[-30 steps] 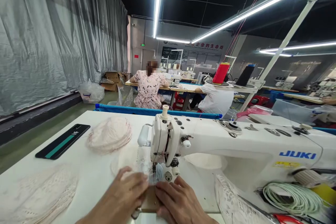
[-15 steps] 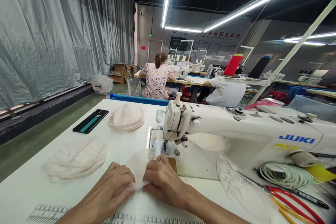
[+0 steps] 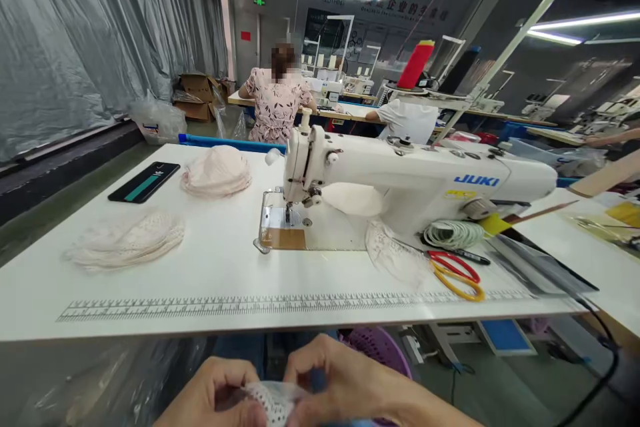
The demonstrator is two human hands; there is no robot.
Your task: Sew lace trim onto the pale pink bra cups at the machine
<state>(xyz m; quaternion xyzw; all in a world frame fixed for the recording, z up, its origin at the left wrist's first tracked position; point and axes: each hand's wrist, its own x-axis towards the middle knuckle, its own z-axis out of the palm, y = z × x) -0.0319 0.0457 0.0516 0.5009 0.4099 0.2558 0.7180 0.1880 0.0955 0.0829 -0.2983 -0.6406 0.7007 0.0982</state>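
Below the table's front edge, my left hand (image 3: 215,392) and my right hand (image 3: 345,380) hold a small white lace fabric piece (image 3: 274,403) between them. Fingers and thumbs of both hands pinch it from either side; its lower part runs out of the picture. On the table above stands a white sewing machine (image 3: 350,163), with no fabric under its needle. A stack of sheer lace pieces (image 3: 130,240) lies to the left, and behind it a pale pink stack of fabric pieces (image 3: 217,170). Another lace piece (image 3: 393,253) rests against the machine's base.
A printed ruler scale (image 3: 225,307) runs along the table front. A dark phone-like slab (image 3: 145,181) lies at the left. To the right are scissors (image 3: 457,273) with red and yellow handles and coiled cord (image 3: 453,233). Below is a purple basket (image 3: 383,350). Two people sit ahead.
Both hands have drawn the lace piece from beside the needle toward me, down past the table edge. The view has tilted downward and shows more of the right side.
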